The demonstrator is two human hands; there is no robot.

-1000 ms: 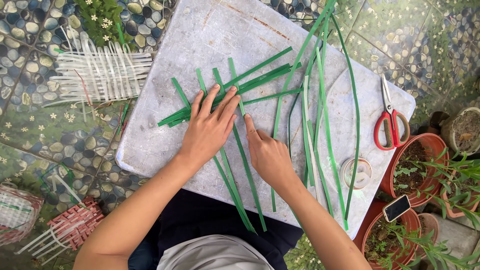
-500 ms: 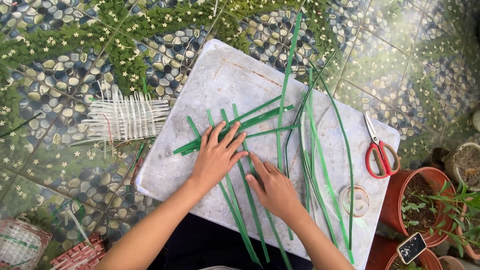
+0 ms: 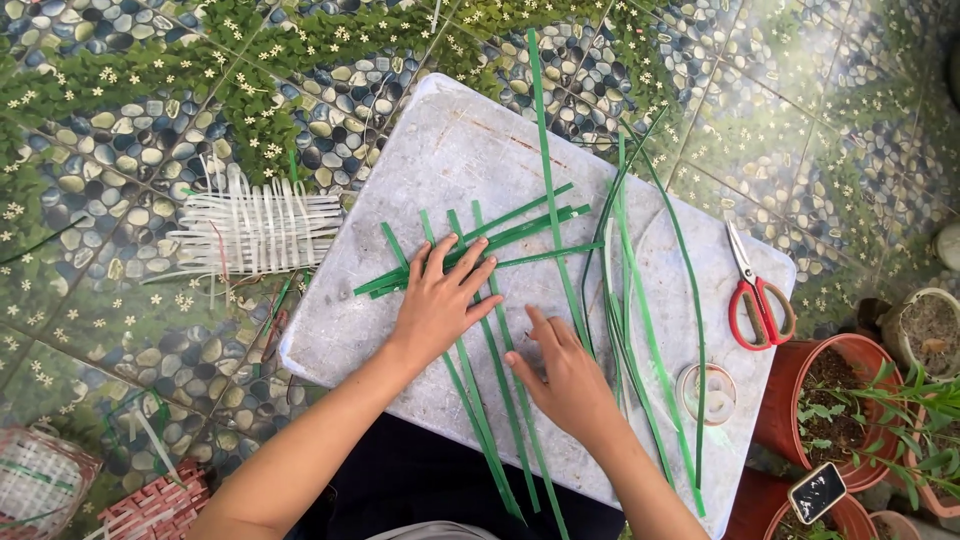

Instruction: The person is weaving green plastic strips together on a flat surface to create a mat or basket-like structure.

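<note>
Several long green leaf strips (image 3: 500,400) lie crossed on a white marbled board (image 3: 450,160). My left hand (image 3: 440,300) presses flat, fingers spread, on the spot where the strips cross. My right hand (image 3: 565,375) rests palm down beside it, fingers on the strips running toward me. More loose green strips (image 3: 640,300) lie in a bundle to the right of my right hand.
Red-handled scissors (image 3: 755,300) and a clear tape roll (image 3: 707,393) sit on the board's right side. A white woven mat piece (image 3: 255,230) lies on the pebble floor at left. Potted plants (image 3: 850,400) stand at right, woven baskets (image 3: 60,490) at lower left.
The view has tilted up, so the board sits lower in frame. My hands stay pressed on the crossed strips, the right hand shifting slightly right.
</note>
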